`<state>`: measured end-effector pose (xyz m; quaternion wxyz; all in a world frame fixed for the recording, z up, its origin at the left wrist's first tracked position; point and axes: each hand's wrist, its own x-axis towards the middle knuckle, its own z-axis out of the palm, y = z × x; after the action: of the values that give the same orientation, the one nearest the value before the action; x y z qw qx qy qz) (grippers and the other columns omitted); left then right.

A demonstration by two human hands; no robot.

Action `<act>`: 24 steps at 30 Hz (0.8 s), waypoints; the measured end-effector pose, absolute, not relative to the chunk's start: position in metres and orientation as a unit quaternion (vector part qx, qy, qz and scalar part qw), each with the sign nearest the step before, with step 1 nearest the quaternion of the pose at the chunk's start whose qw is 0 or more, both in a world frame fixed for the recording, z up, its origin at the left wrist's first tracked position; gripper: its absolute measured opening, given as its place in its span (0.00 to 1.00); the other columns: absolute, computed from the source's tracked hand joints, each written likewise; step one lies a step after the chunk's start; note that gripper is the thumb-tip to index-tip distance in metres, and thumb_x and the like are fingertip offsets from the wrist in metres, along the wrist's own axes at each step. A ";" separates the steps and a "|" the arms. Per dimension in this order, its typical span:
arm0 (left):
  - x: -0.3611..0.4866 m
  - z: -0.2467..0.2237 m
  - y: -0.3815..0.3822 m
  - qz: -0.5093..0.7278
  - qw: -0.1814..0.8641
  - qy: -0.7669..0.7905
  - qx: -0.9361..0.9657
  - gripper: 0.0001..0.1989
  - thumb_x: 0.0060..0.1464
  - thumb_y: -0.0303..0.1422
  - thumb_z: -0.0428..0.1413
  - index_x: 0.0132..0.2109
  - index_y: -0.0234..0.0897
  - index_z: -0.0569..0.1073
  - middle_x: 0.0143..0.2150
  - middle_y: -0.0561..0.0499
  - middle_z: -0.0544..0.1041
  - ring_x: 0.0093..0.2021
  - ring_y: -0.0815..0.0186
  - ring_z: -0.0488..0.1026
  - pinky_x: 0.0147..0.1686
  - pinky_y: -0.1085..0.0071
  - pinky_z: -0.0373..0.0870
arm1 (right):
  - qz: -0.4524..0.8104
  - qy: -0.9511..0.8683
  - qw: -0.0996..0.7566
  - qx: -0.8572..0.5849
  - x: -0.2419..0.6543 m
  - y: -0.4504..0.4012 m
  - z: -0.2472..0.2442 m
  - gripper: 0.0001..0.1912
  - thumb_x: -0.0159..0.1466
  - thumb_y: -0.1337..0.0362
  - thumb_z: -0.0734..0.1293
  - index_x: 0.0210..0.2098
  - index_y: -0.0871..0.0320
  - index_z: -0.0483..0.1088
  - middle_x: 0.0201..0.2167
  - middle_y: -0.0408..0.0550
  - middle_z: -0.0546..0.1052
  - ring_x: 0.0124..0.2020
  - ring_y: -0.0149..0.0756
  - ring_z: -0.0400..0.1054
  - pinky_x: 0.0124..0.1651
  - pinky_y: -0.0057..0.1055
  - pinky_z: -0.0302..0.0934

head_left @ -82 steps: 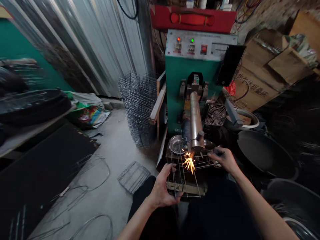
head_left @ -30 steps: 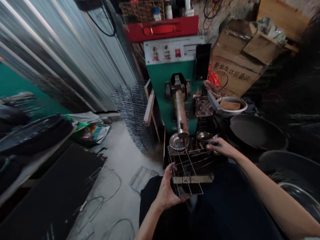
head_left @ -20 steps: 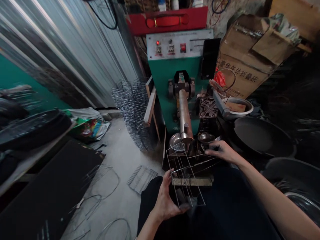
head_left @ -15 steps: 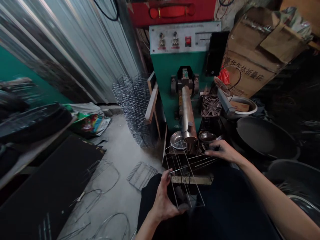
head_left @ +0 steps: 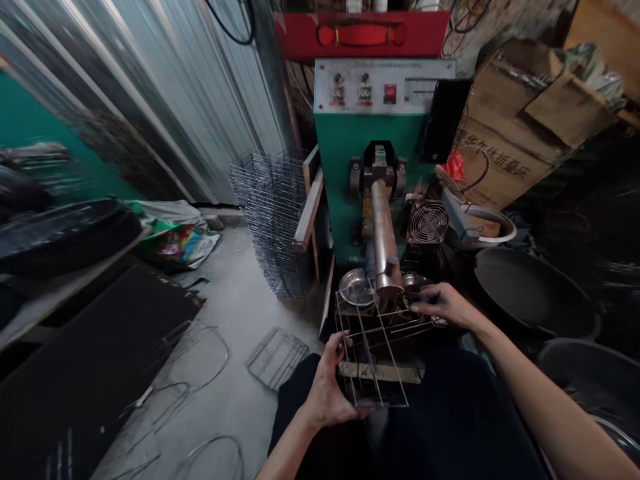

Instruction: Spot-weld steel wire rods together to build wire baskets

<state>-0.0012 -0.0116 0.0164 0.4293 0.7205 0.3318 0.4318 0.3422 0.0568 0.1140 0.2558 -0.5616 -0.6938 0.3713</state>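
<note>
Head view: both grips on the work.
Left grip [head_left: 330, 390]: narrow, wrapped round the near side of the wire rack [head_left: 365, 360].
Right grip [head_left: 443, 307]: narrow, fingers over the rack's far right wires; I cannot tell if it holds.
Rack: between my grips, its far end just under the spot welder's electrode arm [head_left: 384, 233].
Care: both grips steady it there.
</note>
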 end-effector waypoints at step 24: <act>-0.003 0.018 0.003 0.390 0.408 0.349 0.748 0.68 0.33 0.44 0.77 0.73 0.46 0.43 0.71 0.33 0.59 0.67 0.37 0.67 0.65 0.35 0.66 | 0.310 -0.697 0.318 -0.564 0.347 0.060 0.105 0.29 0.59 0.39 0.73 0.20 0.56 0.67 0.21 0.41 0.65 0.26 0.33 0.58 0.30 0.31 0.51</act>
<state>-0.0030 0.0026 0.0180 0.4081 0.7481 0.3492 0.3896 0.3467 0.0600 0.1053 0.3179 -0.5635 -0.6967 0.3099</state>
